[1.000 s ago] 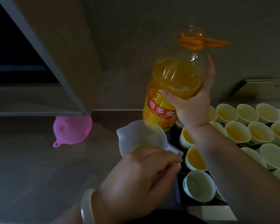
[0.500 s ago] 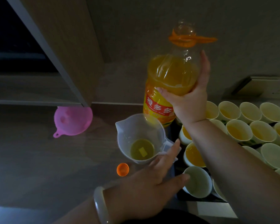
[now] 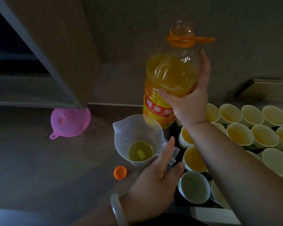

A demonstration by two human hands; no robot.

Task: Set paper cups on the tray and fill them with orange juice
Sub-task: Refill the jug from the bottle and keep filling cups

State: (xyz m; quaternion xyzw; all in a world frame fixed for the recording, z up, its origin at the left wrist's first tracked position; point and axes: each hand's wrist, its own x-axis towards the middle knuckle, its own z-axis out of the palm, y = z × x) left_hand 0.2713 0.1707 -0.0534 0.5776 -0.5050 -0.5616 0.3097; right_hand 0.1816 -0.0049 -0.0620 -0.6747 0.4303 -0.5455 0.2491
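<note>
Head view, refilling stage. The right hand (image 3: 186, 101) is wrapped around the shoulder of the orange juice bottle (image 3: 168, 75), thumb on the near face and fingers up the far side, and holds it above and beyond the measuring jug (image 3: 134, 136). The left hand (image 3: 153, 180) is spread, fingers straight, with the forefinger lying along the jug's handle; a firm grip cannot be confirmed. The jug stands on the bench (image 3: 39, 168) just beyond the left hand's fingertips and holds only a shallow pool of juice. The bottle's cap (image 3: 120, 172) lies just left of that hand, and a pink funnel (image 3: 70, 122) further off to its left. Paper cups stand on the tray (image 3: 180, 203) to its right: a filled cup (image 3: 195, 159) near the thumb, an empty cup (image 3: 194, 186) nearer the wrist.

The step in hand appears to be pouring from bottle into jug. For a clean pour, the left hand should steady the handle first, and the heavy bottle should tip slowly, mouth low over the jug's rim.

The bottle's long axis runs nearly vertical, open neck uppermost, label toward the camera.
</note>
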